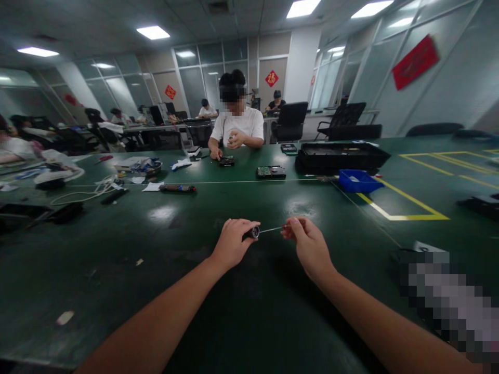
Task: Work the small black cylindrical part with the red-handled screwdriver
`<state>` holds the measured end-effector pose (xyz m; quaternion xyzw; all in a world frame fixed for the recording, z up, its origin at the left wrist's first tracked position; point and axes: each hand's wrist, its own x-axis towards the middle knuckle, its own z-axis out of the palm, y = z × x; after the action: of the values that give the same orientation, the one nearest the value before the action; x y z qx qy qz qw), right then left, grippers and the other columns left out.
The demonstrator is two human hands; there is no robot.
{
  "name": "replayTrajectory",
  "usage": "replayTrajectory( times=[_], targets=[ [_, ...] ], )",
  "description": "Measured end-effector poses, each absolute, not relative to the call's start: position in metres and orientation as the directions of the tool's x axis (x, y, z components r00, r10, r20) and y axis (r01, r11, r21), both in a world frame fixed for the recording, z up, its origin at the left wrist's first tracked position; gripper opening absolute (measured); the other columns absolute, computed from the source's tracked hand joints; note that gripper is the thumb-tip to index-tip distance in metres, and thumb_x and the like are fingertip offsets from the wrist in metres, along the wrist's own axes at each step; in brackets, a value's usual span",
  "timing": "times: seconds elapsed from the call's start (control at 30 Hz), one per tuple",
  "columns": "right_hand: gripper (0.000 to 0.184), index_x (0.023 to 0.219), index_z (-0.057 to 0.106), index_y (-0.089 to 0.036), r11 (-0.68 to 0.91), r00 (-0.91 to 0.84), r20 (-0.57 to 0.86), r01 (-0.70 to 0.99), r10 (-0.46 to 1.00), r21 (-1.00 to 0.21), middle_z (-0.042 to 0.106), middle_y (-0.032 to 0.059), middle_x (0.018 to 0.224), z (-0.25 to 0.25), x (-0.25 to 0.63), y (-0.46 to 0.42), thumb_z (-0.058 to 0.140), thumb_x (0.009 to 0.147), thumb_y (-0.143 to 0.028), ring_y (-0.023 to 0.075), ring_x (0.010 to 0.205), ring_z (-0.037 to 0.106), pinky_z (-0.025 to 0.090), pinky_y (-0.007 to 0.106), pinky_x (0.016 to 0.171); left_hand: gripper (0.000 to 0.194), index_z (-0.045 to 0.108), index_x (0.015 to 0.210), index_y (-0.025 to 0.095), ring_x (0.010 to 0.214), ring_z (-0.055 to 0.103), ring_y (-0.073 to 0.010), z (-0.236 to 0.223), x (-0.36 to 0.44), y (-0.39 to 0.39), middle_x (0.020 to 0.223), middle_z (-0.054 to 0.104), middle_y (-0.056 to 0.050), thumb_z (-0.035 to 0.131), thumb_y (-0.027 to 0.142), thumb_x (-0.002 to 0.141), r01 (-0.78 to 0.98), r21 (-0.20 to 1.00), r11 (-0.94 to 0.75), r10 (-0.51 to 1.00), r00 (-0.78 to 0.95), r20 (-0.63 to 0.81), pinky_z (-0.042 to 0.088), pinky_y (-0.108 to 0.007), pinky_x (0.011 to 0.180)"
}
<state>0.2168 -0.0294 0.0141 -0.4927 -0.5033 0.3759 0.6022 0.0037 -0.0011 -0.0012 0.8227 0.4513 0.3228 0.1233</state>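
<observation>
Bare forearms [171, 310], left hand [232, 243] curled round dark cylinder [255, 232], right hand [310, 246] pinching thin rod [271, 229], glossy green tabletop [241, 317]

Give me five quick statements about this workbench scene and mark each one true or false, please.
1. The left hand holds a dark object with a round, silvery end. True.
2. The right hand lies flat on the table. False: the right hand is raised, its fingertips at one end of a thin rod.
3. A person in a white top is across the table. True.
4. The small tray by the black bin is red. False: the small tray is blue.
5. Yellow lines mark the table's right side. True.
</observation>
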Motion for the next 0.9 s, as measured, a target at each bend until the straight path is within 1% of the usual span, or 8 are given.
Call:
replayTrajectory(
  times=[0.13,0.27,0.4,0.5,0.6,0.8,0.9],
  targets=[
    [0.028,0.093,0.063,-0.02,0.266,0.136,0.3,0.22,0.944,-0.939,0.069,0.0045,0.08,0.02,0.215,-0.035,0.054,0.094,-0.047,0.0197,0.074,0.065,0.051,0.035,0.074,0.041,0.066,0.125,0.029,0.113,0.058,-0.0236,0.002,0.004,-0.003,0.12,0.069,-0.003,0.073,0.022,0.086,0.657,0.498,-0.566,0.82,0.383,0.426,0.039,-0.045,0.103],
    [0.029,0.096,0.061,-0.02,0.286,0.106,0.328,0.295,0.939,-0.912,0.071,0.0056,0.082,0.023,0.213,-0.04,0.051,0.096,-0.047,0.0216,0.076,0.068,0.051,0.037,0.076,0.041,0.066,0.125,0.029,0.111,0.058,-0.0228,0.004,0.004,-0.004,0.118,0.069,-0.003,0.073,0.02,0.086,0.647,0.502,-0.574,0.814,0.384,0.436,0.041,-0.043,0.101],
    [0.022,0.099,0.06,-0.022,0.336,0.051,0.387,0.399,0.921,-0.853,0.073,0.0056,0.086,0.025,0.212,-0.044,0.05,0.098,-0.041,0.0226,0.082,0.071,0.051,0.036,0.077,0.039,0.068,0.123,0.029,0.109,0.058,-0.0226,0.003,0.005,-0.004,0.116,0.068,-0.003,0.071,0.019,0.086,0.658,0.486,-0.576,0.811,0.381,0.445,0.042,-0.042,0.1],
    [0.021,0.099,0.06,-0.023,0.332,0.022,0.37,0.397,0.929,-0.856,0.073,0.0053,0.087,0.024,0.211,-0.044,0.048,0.099,-0.04,0.022,0.083,0.071,0.051,0.036,0.077,0.04,0.068,0.123,0.029,0.109,0.058,-0.0227,0.001,0.005,-0.003,0.116,0.068,-0.003,0.072,0.019,0.085,0.661,0.498,-0.562,0.821,0.371,0.434,0.043,-0.042,0.1],
    [0.023,0.098,0.061,-0.022,0.311,0.051,0.358,0.391,0.932,-0.866,0.073,0.0053,0.086,0.021,0.211,-0.042,0.048,0.099,-0.041,0.0217,0.081,0.07,0.051,0.035,0.076,0.041,0.068,0.123,0.028,0.109,0.059,-0.0233,0.0,0.005,-0.003,0.116,0.068,-0.004,0.074,0.02,0.084,0.654,0.525,-0.545,0.835,0.363,0.414,0.044,-0.042,0.099],
    [0.025,0.096,0.061,-0.022,0.309,0.105,0.395,0.455,0.913,-0.835,0.071,0.005,0.082,0.024,0.215,-0.043,0.047,0.1,-0.043,0.0213,0.078,0.067,0.048,0.034,0.073,0.041,0.068,0.123,0.028,0.11,0.059,-0.0235,0.0,0.004,-0.003,0.116,0.069,-0.004,0.074,0.019,0.084,0.65,0.546,-0.53,0.847,0.366,0.386,0.043,-0.043,0.101],
    [0.024,0.099,0.06,-0.023,0.336,0.138,0.432,0.438,0.891,-0.834,0.07,0.005,0.085,0.026,0.216,-0.045,0.046,0.101,-0.042,0.021,0.079,0.067,0.049,0.035,0.074,0.041,0.068,0.123,0.028,0.109,0.059,-0.0235,0.0,0.004,-0.003,0.116,0.069,-0.004,0.074,0.019,0.083,0.652,0.543,-0.53,0.847,0.371,0.381,0.043,-0.043,0.1]
  ],
)
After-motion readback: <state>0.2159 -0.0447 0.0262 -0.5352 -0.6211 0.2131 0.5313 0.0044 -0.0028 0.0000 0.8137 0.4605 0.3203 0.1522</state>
